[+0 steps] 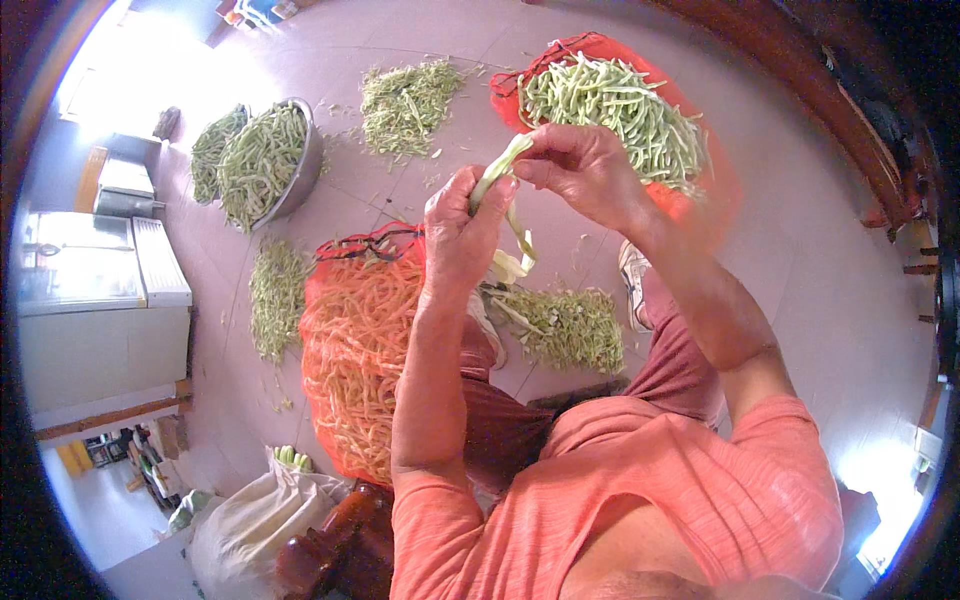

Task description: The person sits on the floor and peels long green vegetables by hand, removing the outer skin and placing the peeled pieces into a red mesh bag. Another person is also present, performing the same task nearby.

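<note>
My left hand grips a pale green vegetable stalk between thumb and fingers. At the stalk's upper end, my right hand pinches its tip with thumb and forefinger. Thin peeled strips dangle below my left hand. Under them, a pile of green trimmings lies on the floor between my feet. To the left of my left arm stands a red mesh bag full of long thin pieces. Beyond my right hand, green bean-like pods lie heaped on another red mesh bag.
A metal basin heaped with green pods stands at the upper left. More trimmings lie in piles at the top and left. A pale sack rests at the lower left, near a glass-topped white cabinet.
</note>
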Tool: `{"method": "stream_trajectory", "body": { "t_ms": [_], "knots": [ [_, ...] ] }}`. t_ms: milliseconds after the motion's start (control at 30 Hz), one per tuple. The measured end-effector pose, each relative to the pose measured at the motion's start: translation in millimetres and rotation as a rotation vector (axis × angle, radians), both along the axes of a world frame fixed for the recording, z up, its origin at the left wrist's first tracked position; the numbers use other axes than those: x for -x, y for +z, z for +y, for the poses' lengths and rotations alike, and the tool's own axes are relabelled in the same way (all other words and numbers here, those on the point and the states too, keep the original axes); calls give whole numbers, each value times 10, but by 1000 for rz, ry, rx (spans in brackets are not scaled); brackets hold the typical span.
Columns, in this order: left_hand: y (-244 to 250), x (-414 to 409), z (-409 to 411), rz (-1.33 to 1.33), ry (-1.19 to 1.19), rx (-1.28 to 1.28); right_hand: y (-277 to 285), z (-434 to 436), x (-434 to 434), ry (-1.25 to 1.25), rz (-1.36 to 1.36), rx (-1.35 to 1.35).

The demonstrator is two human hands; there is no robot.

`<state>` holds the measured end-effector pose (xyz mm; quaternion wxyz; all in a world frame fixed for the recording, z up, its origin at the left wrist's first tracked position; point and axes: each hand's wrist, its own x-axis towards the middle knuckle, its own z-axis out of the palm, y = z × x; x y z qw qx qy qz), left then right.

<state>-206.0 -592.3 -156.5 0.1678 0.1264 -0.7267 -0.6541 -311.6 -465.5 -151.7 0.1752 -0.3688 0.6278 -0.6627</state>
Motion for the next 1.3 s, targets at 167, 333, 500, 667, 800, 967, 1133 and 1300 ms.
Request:
{"method": "stream_trajectory", "body": {
  "t_ms": [167, 333, 500, 667, 800, 967, 1133, 1300],
  "knots": [
    [-12, -21, -59, -44, -18, 203, -12, 9, 33, 122, -101, 29],
    [-25, 33, 110, 87, -24, -339, -119, -166, -172, -127, -125, 277],
    [-25, 40, 235, 149, -52, -876, -79, -225, -212, -312, 327, 273],
    [-134, 6, 202, 143, -117, -960, 30, -138, -121, -285, 842, 287],
    [-66, -31, 141, 53, -76, -638, 91, -76, -130, -221, 734, 49],
    [-58, -101, -42, -18, -8, 296, 65, 21, -67, 1, 397, -147],
    [19, -91, -67, 61, -48, 577, -12, 58, -47, 71, 283, -144],
    [13, -34, -16, 258, -31, 927, -59, 67, -60, 92, -286, -116]
  ]
}}
